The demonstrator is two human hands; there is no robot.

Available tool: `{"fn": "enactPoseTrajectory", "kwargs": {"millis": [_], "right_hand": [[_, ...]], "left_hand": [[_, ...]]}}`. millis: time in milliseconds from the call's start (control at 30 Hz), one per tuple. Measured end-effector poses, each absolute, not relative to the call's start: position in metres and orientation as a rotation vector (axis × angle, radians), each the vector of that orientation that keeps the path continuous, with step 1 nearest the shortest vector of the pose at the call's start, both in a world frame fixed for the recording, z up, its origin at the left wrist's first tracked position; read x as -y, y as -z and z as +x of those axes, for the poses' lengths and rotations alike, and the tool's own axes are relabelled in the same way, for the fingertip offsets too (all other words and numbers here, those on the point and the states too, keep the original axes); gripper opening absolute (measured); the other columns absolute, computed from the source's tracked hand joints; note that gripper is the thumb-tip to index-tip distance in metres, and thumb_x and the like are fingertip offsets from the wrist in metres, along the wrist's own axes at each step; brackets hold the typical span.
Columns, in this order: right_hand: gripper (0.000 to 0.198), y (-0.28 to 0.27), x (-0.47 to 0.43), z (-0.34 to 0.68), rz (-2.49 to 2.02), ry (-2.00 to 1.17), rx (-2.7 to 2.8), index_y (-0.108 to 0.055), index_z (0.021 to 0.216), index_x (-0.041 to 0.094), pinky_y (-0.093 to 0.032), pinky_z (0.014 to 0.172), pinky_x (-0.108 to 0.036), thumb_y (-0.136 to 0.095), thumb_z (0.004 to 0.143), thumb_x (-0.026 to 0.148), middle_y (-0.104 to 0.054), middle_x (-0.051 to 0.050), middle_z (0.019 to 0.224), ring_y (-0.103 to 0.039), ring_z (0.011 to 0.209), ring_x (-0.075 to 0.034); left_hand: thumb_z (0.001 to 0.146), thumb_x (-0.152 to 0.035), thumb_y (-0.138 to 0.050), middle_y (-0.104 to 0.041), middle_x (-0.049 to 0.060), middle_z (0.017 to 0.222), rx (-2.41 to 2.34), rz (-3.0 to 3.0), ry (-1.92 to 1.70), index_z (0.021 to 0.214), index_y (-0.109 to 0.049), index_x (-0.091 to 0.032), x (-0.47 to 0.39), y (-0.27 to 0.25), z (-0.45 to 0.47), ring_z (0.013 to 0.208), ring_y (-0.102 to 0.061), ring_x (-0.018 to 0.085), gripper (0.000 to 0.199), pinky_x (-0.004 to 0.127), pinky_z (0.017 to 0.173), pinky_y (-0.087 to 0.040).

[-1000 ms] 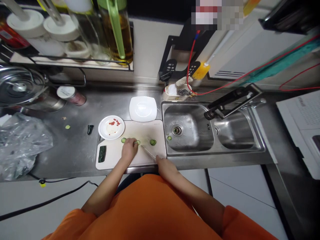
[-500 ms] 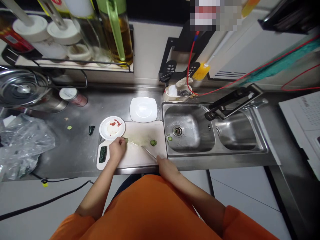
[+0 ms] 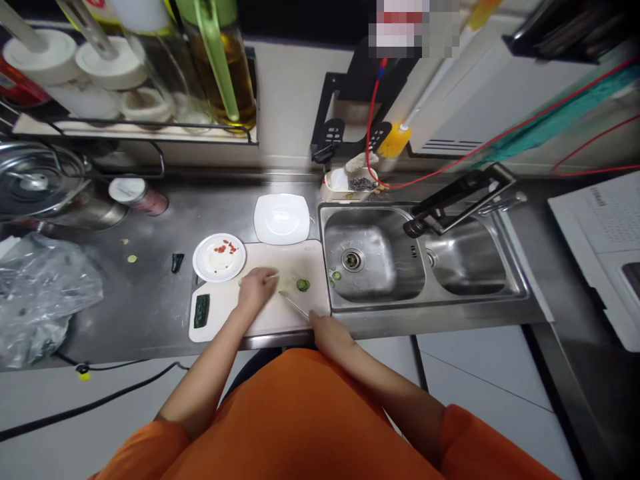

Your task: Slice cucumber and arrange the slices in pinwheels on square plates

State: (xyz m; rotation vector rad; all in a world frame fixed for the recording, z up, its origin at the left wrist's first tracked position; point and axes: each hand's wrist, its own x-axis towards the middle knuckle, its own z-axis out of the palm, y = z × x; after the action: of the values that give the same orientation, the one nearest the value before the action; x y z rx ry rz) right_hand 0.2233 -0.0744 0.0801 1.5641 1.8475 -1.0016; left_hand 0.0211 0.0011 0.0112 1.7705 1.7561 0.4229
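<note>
My left hand (image 3: 256,288) is over the middle of the white cutting board (image 3: 270,321), its fingers smeared by motion and pointing right. Whether anything is in them I cannot make out. Just left of it a small pale green piece (image 3: 241,283) shows on the board. My right hand (image 3: 331,333), at the board's front right edge, is closed round the handle of a knife (image 3: 295,306) whose blade points left and away from me. Beyond the blade lies a small pile of cucumber slices (image 3: 303,285). A dark green cucumber chunk (image 3: 201,311) rests at the board's left end.
A white plate with red bits (image 3: 219,272) overlaps the board's back left corner. Behind the board stands a white square dish (image 3: 281,220). The double sink (image 3: 380,300) is to the right, with cucumber slices (image 3: 337,275) inside. Plastic bags (image 3: 50,293) and a cucumber end (image 3: 177,262) lie left.
My left hand has moved right across the board, leaving a small green piece behind on its left. The right hand and knife have hardly moved. The whole view has shifted slightly.
</note>
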Motion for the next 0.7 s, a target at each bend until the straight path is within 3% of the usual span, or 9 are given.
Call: {"fn": "enactPoseTrajectory", "kwargs": {"millis": [233,533,700], "right_hand": [[0.036,-0.082,0.074,0.223,1.547,0.999,-1.876,-0.049,0.116,0.015,-0.049,0.073,-0.035,-0.033,0.086,0.003,-0.067,-0.015,0.096,-0.064,0.097,-0.028],[0.036,-0.08,0.076,0.222,1.565,1.016,-1.868,-0.048,0.117,0.015,-0.049,0.074,-0.036,-0.032,0.087,0.003,-0.066,-0.016,0.098,-0.064,0.099,-0.028],[0.037,-0.08,0.074,0.225,1.542,1.005,-1.879,-0.048,0.118,0.015,-0.048,0.074,-0.034,-0.034,0.085,0.003,-0.066,-0.016,0.098,-0.064,0.098,-0.027]], "left_hand": [[0.067,-0.015,-0.063,-0.068,0.008,0.086,-1.523,1.873,0.02,0.082,-0.071,-0.018,-0.031,-0.004,0.085,0.082,-0.062,0.021,0.017,0.028,0.07,-0.045],[0.07,-0.019,-0.063,-0.066,0.002,0.07,-1.493,1.72,-0.076,0.07,-0.065,-0.019,-0.027,-0.007,0.081,0.067,-0.058,0.015,0.002,0.026,0.062,-0.042],[0.073,-0.032,-0.064,-0.066,-0.001,0.068,-1.621,1.569,-0.209,0.073,-0.065,-0.02,-0.023,-0.013,0.047,0.064,-0.057,0.013,0.012,0.024,0.06,-0.041]]}}
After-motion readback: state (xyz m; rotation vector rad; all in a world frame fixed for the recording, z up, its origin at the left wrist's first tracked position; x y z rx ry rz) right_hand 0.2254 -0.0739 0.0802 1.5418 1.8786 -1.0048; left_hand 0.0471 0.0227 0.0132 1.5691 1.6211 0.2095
